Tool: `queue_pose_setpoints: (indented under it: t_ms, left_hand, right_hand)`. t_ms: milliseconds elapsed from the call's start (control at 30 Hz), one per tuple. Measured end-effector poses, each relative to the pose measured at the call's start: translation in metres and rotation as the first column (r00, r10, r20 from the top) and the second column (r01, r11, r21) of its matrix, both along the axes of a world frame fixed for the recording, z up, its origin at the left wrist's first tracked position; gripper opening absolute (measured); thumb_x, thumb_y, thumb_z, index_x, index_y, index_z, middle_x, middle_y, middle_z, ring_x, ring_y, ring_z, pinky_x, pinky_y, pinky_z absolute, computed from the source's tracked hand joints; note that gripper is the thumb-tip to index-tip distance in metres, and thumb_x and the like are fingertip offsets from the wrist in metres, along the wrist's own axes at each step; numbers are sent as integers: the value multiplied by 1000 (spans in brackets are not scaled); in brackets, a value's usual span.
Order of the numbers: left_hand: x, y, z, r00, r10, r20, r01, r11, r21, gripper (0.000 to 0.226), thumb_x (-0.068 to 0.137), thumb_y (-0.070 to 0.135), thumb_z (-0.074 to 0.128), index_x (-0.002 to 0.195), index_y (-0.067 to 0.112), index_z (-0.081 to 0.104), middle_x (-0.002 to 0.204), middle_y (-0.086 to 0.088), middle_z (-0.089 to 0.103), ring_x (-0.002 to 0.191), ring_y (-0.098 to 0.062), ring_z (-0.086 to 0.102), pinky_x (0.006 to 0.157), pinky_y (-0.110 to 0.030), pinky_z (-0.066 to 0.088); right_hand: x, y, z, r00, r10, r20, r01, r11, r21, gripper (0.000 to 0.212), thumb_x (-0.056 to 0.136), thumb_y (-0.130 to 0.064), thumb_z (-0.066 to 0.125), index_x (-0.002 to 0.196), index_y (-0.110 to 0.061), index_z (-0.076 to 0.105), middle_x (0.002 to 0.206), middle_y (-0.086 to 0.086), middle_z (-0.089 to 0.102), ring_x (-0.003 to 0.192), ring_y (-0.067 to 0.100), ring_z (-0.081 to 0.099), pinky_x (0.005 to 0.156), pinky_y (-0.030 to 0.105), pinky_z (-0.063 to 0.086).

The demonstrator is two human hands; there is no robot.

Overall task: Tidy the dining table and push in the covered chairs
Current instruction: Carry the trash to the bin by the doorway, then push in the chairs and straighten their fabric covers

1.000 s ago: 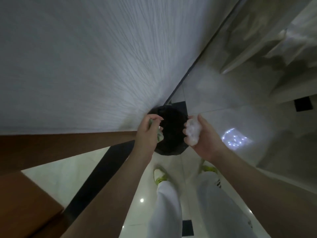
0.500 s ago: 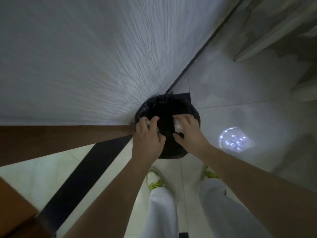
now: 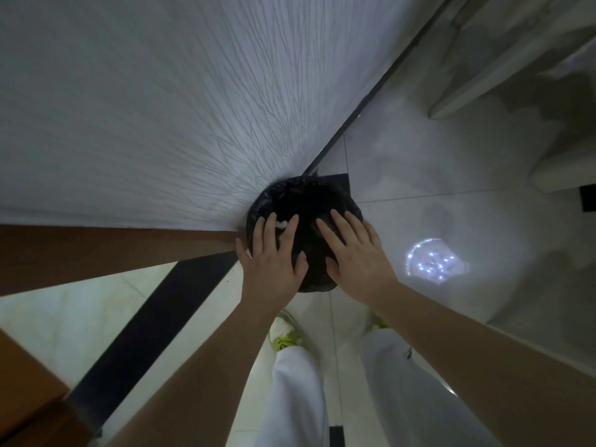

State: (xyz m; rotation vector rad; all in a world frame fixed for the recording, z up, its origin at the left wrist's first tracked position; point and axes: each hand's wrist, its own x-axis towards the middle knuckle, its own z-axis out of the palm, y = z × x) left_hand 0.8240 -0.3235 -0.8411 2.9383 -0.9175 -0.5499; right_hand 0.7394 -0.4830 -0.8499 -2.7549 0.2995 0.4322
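Observation:
A round bin lined with a black bag (image 3: 303, 195) stands on the floor against the white wall. My left hand (image 3: 274, 256) hovers over its left side with fingers spread and straight. Bits of white crumpled tissue (image 3: 281, 224) show between those fingers, down inside the bin. My right hand (image 3: 351, 253) is spread flat over the bin's right side, palm down, holding nothing. The dining table and chairs are out of view.
A white textured wall (image 3: 161, 108) fills the upper left, with a brown wooden edge (image 3: 96, 250) below it. Glossy pale floor tiles (image 3: 451, 221) reflect a ceiling lamp at the right. My white trousers (image 3: 296, 398) and shoes are below the bin.
Both hands held crumpled white tissue above the bin, then turned palm down over it and spread their fingers. The tissue has left both hands and lies in the bin.

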Motion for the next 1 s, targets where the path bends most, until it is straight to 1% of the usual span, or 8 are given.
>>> queue_pose_setpoints:
  t_ms: [167,300,367,533,667,800,900,1000]
  left_hand:
    - [-10,4,31,999,-23,46,23,1000,20,57,96,48,32,150,32,25,157,-8,26,145,-30,17,108,-69,12]
    - [-17,11,73,993,-34,109,30,999,39,56,99,51,28,151,31,24,158,-9,22,147,-29,13,111,-66,4]
    - [-20,13,98,992,-40,119,37,999,35,57,98,51,29,151,31,24,159,-10,21,147,-29,11,112,-65,2]
    - [-38,19,174,988,-63,141,64,998,-2,59,98,50,35,151,25,27,158,-13,19,147,-33,11,114,-61,11]
    - [-54,13,247,991,-1,135,3,1000,-19,60,97,52,32,150,24,28,158,-14,22,146,-35,12,114,-61,12]
    - [-61,13,313,996,-6,94,6,1000,-3,61,96,57,28,149,27,31,157,-14,23,144,-40,14,109,-62,19]
    - [-62,14,361,995,-60,84,61,998,-2,63,95,58,26,151,29,23,158,-11,21,145,-38,14,106,-65,24]
    - [-61,10,410,998,-21,63,26,997,-74,64,93,58,28,151,32,21,158,-10,22,143,-42,15,106,-68,23]
  right_hand:
    - [-8,3,34,1000,-6,-25,5,999,-38,70,87,-33,51,150,-23,22,156,9,22,143,30,19,116,46,9]
    - [-12,3,80,1000,-10,13,11,998,-59,69,88,-34,49,150,-22,21,157,10,22,143,30,21,116,47,11]
    - [-15,2,107,999,-1,33,3,997,-72,66,91,-39,42,151,-23,19,157,10,21,143,30,21,116,48,13]
    - [-19,-4,191,999,32,41,-27,994,-103,62,94,-45,31,151,-23,19,157,10,19,143,31,21,116,50,18]
    - [-22,-11,267,998,40,55,-33,993,-115,60,96,-46,27,151,-23,19,157,9,21,142,31,21,114,55,18]
    - [-26,-16,338,989,138,48,-129,979,-157,62,95,-52,27,150,-26,16,157,8,20,142,34,19,113,59,18]
    - [-30,-27,393,986,160,44,-149,970,-190,62,96,-54,27,150,-26,16,158,8,15,143,37,16,114,58,15]
    - [-37,-33,441,994,101,38,-90,972,-219,64,96,-57,23,151,-26,12,160,6,7,145,36,8,115,54,8]
